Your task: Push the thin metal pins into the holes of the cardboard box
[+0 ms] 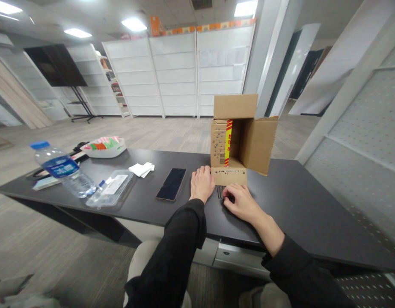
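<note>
An open cardboard box (pixel 260 143) lies on its side on the dark desk, with its opening toward me. Its bottom flap (pixel 230 175) rests on the desk and has rows of small holes and dark dots. My left hand (pixel 203 183) lies on the desk at the flap's left edge, fingers stretched forward and close together. Close to the flap's front edge, my right hand (pixel 241 201) has curled fingers, with thumb and forefinger nearly meeting; anything between them is too small to make out. A few thin dark sticks (pixel 219 191) lie between the hands.
Left of my hands are a phone (pixel 172 184), crumpled white tissue (pixel 141 169), a clear plastic case (pixel 112 188) and a tilted water bottle (pixel 64 170). A white tray (pixel 104 149) with colourful packets stands farther back. A perforated panel (pixel 364 141) rises at the right.
</note>
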The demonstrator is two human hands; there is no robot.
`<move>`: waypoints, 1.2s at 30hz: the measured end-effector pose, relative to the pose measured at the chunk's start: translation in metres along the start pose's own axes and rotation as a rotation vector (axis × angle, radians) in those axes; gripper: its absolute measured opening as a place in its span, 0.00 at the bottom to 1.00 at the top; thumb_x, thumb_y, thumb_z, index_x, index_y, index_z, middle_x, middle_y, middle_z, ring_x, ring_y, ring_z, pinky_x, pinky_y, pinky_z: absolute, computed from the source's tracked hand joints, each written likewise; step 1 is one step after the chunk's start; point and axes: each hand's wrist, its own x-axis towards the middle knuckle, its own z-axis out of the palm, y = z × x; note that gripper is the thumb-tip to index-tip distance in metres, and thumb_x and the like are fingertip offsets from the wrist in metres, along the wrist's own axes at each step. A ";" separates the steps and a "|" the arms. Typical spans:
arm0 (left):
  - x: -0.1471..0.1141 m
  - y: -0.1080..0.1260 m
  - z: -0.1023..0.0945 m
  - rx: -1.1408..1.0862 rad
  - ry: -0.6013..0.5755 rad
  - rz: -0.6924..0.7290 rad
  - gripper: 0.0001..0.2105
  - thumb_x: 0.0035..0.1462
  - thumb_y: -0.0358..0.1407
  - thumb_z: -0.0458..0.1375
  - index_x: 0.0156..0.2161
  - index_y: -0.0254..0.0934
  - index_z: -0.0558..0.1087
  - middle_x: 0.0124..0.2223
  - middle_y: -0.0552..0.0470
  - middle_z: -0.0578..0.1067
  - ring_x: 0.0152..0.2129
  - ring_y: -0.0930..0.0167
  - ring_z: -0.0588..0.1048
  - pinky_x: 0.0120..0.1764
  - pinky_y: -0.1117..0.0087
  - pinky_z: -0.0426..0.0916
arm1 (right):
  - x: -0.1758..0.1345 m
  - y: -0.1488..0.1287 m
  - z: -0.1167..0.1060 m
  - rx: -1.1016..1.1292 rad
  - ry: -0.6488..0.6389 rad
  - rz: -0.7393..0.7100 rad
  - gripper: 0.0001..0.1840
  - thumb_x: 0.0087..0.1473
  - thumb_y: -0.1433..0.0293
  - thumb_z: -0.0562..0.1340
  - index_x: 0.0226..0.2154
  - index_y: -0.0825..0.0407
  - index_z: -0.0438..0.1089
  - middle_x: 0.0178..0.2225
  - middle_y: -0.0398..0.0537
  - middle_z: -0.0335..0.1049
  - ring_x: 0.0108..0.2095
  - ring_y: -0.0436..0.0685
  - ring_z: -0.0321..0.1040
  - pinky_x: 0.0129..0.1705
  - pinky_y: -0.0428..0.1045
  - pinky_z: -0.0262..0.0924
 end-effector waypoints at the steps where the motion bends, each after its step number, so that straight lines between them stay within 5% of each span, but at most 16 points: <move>1: 0.000 0.000 0.000 0.001 -0.001 -0.001 0.07 0.65 0.29 0.50 0.46 0.39 0.68 0.46 0.46 0.75 0.47 0.64 0.73 0.49 0.63 0.62 | 0.000 0.000 0.000 -0.001 0.000 0.001 0.03 0.51 0.74 0.57 0.30 0.50 0.65 0.34 0.46 0.72 0.39 0.58 0.66 0.44 0.54 0.49; 36: 0.001 -0.001 0.001 0.011 -0.009 -0.003 0.07 0.65 0.30 0.51 0.45 0.38 0.68 0.47 0.46 0.75 0.47 0.64 0.72 0.49 0.63 0.61 | 0.000 -0.002 0.000 0.026 -0.023 -0.006 0.05 0.51 0.75 0.57 0.32 0.49 0.65 0.34 0.45 0.72 0.38 0.57 0.66 0.44 0.53 0.49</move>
